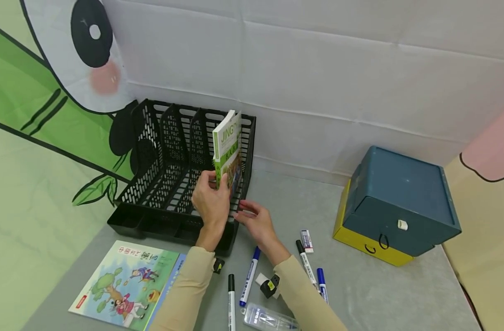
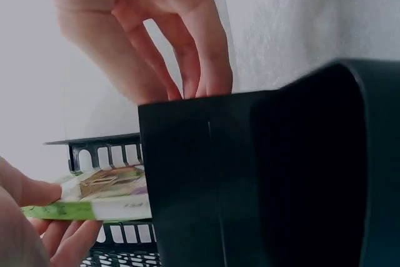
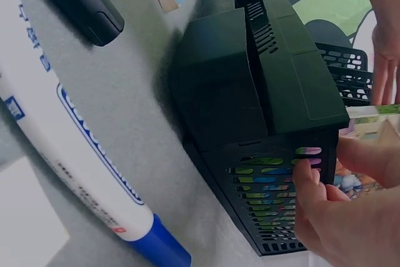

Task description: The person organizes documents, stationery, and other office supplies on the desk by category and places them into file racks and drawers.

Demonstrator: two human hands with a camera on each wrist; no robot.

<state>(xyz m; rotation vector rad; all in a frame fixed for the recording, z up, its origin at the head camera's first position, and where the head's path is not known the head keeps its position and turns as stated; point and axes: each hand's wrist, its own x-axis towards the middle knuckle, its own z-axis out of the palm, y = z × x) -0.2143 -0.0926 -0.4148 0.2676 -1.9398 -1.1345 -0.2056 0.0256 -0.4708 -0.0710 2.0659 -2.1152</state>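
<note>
A black desk file rack [image 1: 179, 181] with several upright dividers stands against the backdrop. My left hand [image 1: 212, 197] holds a white-and-green book [image 1: 228, 140] by its spine, thumb on one cover and fingers on the other. The book stands upright in the rack's rightmost compartment, cover towards the right wall. In the left wrist view, the spine of that book [image 2: 69, 209] lies between the left thumb and fingers. My right hand [image 1: 257, 225] pinches the rack's right side wall at its front edge. In the right wrist view, fingertips [image 3: 304, 176] touch the slotted wall [image 3: 269, 201] from outside.
A picture book [image 1: 127, 285] lies flat at front left. Markers [image 1: 249, 276], an eraser box [image 1: 307, 241], a small black-and-white item [image 1: 269, 286] and a clear plastic case [image 1: 268, 318] lie near the right forearm. A blue-and-yellow drawer box [image 1: 400, 202] stands at right.
</note>
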